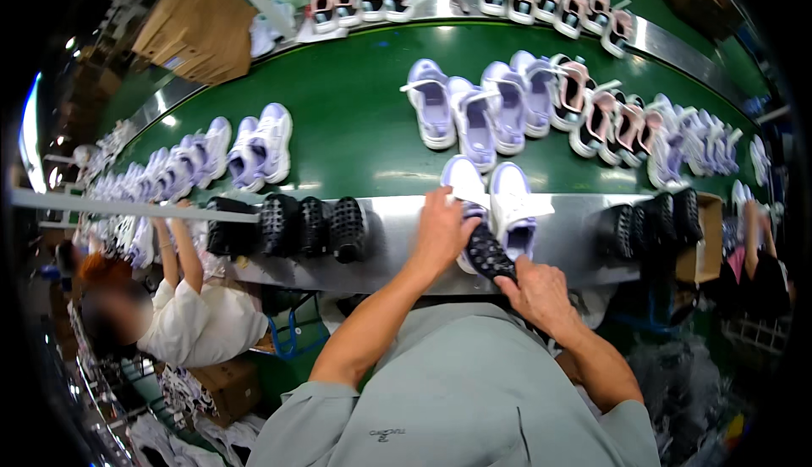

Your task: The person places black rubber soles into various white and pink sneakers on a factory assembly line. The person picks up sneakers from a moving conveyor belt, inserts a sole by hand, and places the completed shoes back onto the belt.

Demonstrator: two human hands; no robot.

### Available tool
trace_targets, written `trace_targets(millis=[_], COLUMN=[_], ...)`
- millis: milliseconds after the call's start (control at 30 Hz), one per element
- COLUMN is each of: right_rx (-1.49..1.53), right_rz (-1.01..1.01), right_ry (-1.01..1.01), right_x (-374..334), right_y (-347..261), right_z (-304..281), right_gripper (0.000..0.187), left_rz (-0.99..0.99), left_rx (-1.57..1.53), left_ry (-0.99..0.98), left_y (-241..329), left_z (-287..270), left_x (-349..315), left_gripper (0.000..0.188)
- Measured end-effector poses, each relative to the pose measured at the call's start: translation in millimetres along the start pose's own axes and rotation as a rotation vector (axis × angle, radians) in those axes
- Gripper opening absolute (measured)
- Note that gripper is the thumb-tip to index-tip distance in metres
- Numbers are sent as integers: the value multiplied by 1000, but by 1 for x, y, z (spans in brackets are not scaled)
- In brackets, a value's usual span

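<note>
Two white-and-lilac sneakers stand side by side on the metal ledge in front of me, toes pointing away: a left sneaker (463, 178) and a right sneaker (510, 192). A black, studded shoe last (489, 251) slants at the left sneaker's opening, its front end inside or against it; I cannot tell how deep. My left hand (441, 234) is closed around the left side of that sneaker, thumb by the last. My right hand (541, 293) grips the last's near end between thumb and fingers, just in front of the right sneaker's heel.
Several black lasts (303, 226) stand left on the metal ledge (397, 238), and more lasts (664, 217) stand right beside a cardboard box (700, 243). Rows of sneakers (507, 103) cover parts of the green belt (338, 120). A co-worker (199, 319) is at left, another person's arms (757, 238) at right.
</note>
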State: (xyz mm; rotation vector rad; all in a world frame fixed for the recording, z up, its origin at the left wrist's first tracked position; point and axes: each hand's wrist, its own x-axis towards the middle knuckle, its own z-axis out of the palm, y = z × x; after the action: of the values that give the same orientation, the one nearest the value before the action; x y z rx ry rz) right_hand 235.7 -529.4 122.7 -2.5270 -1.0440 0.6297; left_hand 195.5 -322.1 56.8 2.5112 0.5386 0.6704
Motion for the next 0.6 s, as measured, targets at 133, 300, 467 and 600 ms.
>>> trace_targets(millis=[133,300,467,600], right_rx=[-169,-159,-121,-248], right_rz=[35,-12,-208,-245], right_ry=[-10,212,226,245], right_x=[33,69,53,82], right_y=[11,14,7,22], right_z=[8,82,76,98], right_gripper=[31,40,39,21], left_rz=[223,-50,-196,-78], left_rx=[-277,-435,-575,-505], left_ry=[-358,-403,-562,-637], left_y=[-1,-21,-48,-35], left_z=[32,34,13,14], left_x=[-4,6,13,24], left_gripper=[18,14,15,16])
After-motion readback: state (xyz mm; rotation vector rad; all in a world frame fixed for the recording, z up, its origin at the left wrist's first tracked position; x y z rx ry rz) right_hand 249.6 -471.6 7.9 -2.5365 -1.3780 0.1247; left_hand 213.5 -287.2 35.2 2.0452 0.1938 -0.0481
